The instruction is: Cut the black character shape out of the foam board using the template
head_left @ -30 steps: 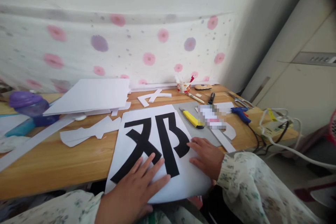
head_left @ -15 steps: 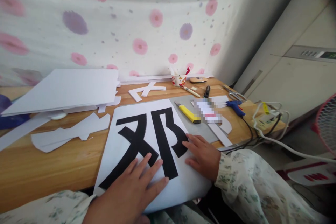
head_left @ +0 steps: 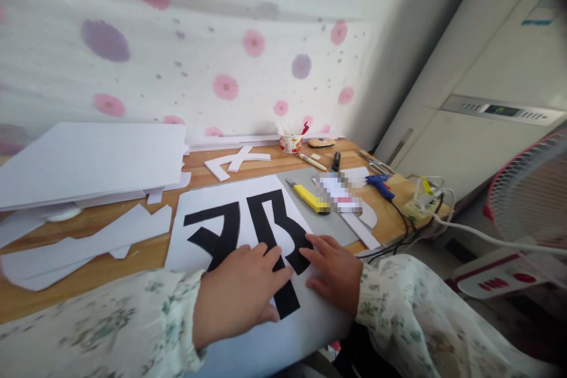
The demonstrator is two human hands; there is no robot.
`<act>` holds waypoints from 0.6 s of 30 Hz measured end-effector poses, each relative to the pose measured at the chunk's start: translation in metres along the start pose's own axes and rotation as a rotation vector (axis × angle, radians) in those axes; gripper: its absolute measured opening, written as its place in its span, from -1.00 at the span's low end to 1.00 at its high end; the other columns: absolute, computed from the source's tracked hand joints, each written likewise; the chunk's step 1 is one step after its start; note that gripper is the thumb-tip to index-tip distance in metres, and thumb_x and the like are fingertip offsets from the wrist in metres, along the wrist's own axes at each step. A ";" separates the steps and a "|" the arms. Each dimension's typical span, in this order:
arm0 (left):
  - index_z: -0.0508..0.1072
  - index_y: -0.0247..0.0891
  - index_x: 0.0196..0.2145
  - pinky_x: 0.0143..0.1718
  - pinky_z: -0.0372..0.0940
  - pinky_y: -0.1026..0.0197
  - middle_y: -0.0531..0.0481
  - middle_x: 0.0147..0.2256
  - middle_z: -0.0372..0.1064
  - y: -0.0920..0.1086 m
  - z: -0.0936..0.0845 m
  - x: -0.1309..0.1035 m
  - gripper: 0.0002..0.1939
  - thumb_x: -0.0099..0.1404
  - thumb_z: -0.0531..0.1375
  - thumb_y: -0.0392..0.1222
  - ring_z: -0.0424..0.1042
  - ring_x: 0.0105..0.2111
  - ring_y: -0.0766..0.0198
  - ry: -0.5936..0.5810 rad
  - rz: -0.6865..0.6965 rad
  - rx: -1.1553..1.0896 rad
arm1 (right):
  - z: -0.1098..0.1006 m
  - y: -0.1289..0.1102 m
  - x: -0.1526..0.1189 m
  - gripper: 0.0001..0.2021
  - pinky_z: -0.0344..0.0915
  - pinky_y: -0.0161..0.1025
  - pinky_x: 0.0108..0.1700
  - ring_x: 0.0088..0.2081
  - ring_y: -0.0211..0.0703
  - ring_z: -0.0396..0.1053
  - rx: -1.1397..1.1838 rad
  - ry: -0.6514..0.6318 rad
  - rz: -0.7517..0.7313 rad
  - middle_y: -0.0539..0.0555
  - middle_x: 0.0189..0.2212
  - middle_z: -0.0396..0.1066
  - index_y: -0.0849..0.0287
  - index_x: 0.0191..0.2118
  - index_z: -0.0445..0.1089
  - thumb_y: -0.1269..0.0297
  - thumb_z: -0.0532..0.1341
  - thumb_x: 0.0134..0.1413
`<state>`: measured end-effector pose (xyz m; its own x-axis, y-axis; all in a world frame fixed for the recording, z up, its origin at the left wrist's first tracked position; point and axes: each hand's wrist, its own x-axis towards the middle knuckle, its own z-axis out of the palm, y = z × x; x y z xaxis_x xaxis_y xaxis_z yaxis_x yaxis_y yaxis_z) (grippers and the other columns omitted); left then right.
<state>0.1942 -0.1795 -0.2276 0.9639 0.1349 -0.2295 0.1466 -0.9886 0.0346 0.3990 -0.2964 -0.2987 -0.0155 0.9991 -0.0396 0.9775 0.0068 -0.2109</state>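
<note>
A white sheet (head_left: 319, 313) lies at the table's front edge, partly over a grey mat (head_left: 341, 230). On it are a black cut shape on the left (head_left: 228, 221) and another on the right (head_left: 287, 301). My left hand (head_left: 243, 292) rests across both shapes, palm down with fingers apart, hiding the lower part of the left one. My right hand (head_left: 334, 274) has its spread fingertips at the right shape's curved edge. Just beyond lie a yellow cutter (head_left: 310, 198) and a blurred-out flat item (head_left: 339, 192).
White boards (head_left: 97, 159) and offcuts (head_left: 97, 236) lie at the left. Toward the back are a patterned cup (head_left: 291, 143), a pen (head_left: 312, 161) and scissors (head_left: 376, 164). A blue glue gun (head_left: 380, 185), cables and a fan (head_left: 531, 189) are on the right.
My left hand has moved up and right, and its forearm has come further over the sheet, covering more of the left shape. My right hand stays by the right shape. The view has shifted right.
</note>
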 end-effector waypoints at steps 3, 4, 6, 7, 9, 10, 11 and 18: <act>0.32 -0.20 0.30 0.20 0.25 -0.36 -0.37 0.37 0.11 -0.008 0.011 0.017 -0.22 0.22 0.40 0.11 0.13 0.33 -0.37 0.045 0.010 -0.001 | -0.005 -0.003 0.000 -0.41 0.21 0.25 0.27 0.28 0.36 0.20 0.000 -0.009 0.005 0.39 0.32 0.22 0.23 0.23 0.39 0.15 0.35 0.10; 0.29 -0.20 0.32 0.19 0.27 -0.36 -0.37 0.38 0.07 -0.011 0.015 0.020 -0.17 0.20 0.40 0.13 0.09 0.35 -0.39 0.026 0.004 -0.022 | -0.007 -0.003 0.000 -0.41 0.22 0.25 0.27 0.27 0.35 0.21 0.000 -0.010 -0.001 0.38 0.32 0.23 0.22 0.23 0.39 0.13 0.36 0.10; 0.26 -0.18 0.35 0.15 0.32 -0.36 -0.39 0.38 0.06 -0.013 0.022 0.023 -0.13 0.18 0.42 0.13 0.08 0.34 -0.42 -0.006 -0.008 -0.056 | -0.011 -0.002 0.000 -0.40 0.25 0.24 0.24 0.24 0.33 0.25 -0.009 -0.019 -0.021 0.37 0.30 0.25 0.20 0.23 0.39 0.08 0.36 0.10; 0.26 -0.18 0.35 0.14 0.33 -0.36 -0.40 0.38 0.07 -0.014 0.024 0.023 -0.12 0.17 0.43 0.12 0.09 0.34 -0.43 -0.015 -0.007 -0.064 | -0.014 -0.002 0.002 -0.40 0.27 0.23 0.21 0.22 0.33 0.27 -0.019 -0.028 -0.027 0.36 0.29 0.27 0.19 0.22 0.40 0.06 0.36 0.09; 0.27 -0.20 0.34 0.13 0.33 -0.37 -0.43 0.37 0.08 -0.013 0.023 0.023 -0.10 0.15 0.44 0.12 0.10 0.33 -0.46 -0.025 -0.002 -0.068 | -0.021 0.001 0.009 -0.43 0.35 0.19 0.13 0.15 0.31 0.34 -0.046 -0.052 -0.029 0.31 0.25 0.33 0.14 0.17 0.45 0.03 0.38 0.07; 0.27 -0.22 0.34 0.13 0.33 -0.38 -0.45 0.37 0.07 -0.013 0.021 0.024 -0.09 0.14 0.45 0.11 0.09 0.33 -0.48 -0.035 -0.002 -0.069 | -0.025 0.004 0.015 -0.47 0.38 0.15 0.09 0.10 0.28 0.38 -0.060 -0.064 -0.029 0.28 0.21 0.38 0.12 0.13 0.48 0.03 0.38 0.06; 0.27 -0.23 0.34 0.14 0.31 -0.40 -0.47 0.37 0.05 -0.013 0.020 0.025 -0.08 0.13 0.46 0.10 0.08 0.33 -0.50 -0.048 -0.004 -0.076 | -0.028 0.006 0.021 -0.52 0.39 0.10 0.05 0.05 0.24 0.42 -0.069 -0.072 -0.029 0.24 0.15 0.43 0.10 0.09 0.50 0.04 0.38 0.07; 0.26 -0.17 0.35 0.14 0.32 -0.40 -0.37 0.37 0.06 -0.023 0.044 0.034 -0.12 0.13 0.47 -0.18 0.12 0.32 -0.46 -0.043 -0.016 -0.133 | -0.050 -0.003 0.048 -0.65 0.46 -0.08 -0.13 -0.19 0.01 0.54 0.141 0.293 -0.200 0.19 -0.18 0.59 0.15 0.11 0.46 0.23 0.14 0.29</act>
<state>0.2134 -0.1547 -0.2787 0.9513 0.1449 -0.2720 0.1929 -0.9683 0.1586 0.4062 -0.2461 -0.2515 -0.1220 0.9486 0.2921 0.9223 0.2171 -0.3197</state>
